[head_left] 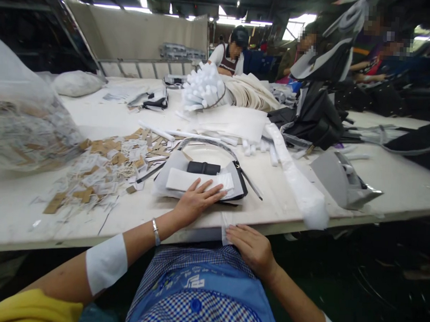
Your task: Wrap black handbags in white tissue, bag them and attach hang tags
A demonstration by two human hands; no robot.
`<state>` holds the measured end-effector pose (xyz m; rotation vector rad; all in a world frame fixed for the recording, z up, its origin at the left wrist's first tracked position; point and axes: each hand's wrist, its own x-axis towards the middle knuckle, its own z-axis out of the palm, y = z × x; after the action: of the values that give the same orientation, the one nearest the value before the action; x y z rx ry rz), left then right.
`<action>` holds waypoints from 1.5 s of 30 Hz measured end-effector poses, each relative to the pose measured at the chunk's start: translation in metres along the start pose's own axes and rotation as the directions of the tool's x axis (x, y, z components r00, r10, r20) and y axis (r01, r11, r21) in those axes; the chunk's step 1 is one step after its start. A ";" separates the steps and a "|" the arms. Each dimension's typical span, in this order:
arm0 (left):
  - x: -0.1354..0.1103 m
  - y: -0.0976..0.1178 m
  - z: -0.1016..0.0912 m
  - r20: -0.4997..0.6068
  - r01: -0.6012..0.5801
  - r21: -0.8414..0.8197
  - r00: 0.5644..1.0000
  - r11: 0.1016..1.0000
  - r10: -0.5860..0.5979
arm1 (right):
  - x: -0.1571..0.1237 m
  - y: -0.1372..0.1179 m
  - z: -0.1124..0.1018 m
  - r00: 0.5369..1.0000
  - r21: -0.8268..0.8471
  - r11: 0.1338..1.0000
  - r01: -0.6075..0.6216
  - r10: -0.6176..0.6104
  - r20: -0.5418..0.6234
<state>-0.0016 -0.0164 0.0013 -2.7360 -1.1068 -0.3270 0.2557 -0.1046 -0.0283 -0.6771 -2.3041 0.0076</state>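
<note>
your left hand lies palm down, fingers spread flat, on a white folded sheet; it presses, it grips nothing. the sheet sits on a grey bag panel near the front edge of the table, straight ahead of you. a small black roll lies on the panel just behind the sheet, and a thin curved strap arcs over the back of it.

your right hand is lower, at the table's front edge, knuckles up, fingers loosely curled. its fingertips touch a small white strip that hangs over the edge. whether the strip is pinched or only touched, you cannot tell from here.

left of the panel: a loose scatter of brown and white tags, and beyond that a clear plastic bag holding more of them. right of the panel: a long white wrapped roll running toward the edge, then a grey moulded piece. further back, a bundle of white tubes. other people sit at the far side of the table, well apart from your hands.
</note>
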 end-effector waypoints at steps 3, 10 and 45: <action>0.000 0.000 0.002 -0.016 0.000 0.023 1.000 1.000 0.000 | 0.008 0.011 -0.007 0.996 -0.009 0.999 0.045 -0.045 0.077; 0.001 0.000 0.004 -0.054 0.001 0.034 0.999 0.999 0.001 | 0.031 0.031 -0.010 0.992 -0.127 0.989 0.081 -0.067 0.109; 0.002 -0.003 0.009 -0.203 -0.149 -0.083 0.971 0.985 0.129 | 0.046 0.037 -0.011 0.999 -0.018 0.999 -0.038 0.038 -0.011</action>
<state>-0.0012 -0.0110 -0.0066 -2.7725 -0.8644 -0.6320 0.2531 -0.0528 0.0023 -0.7283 -2.2833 0.0002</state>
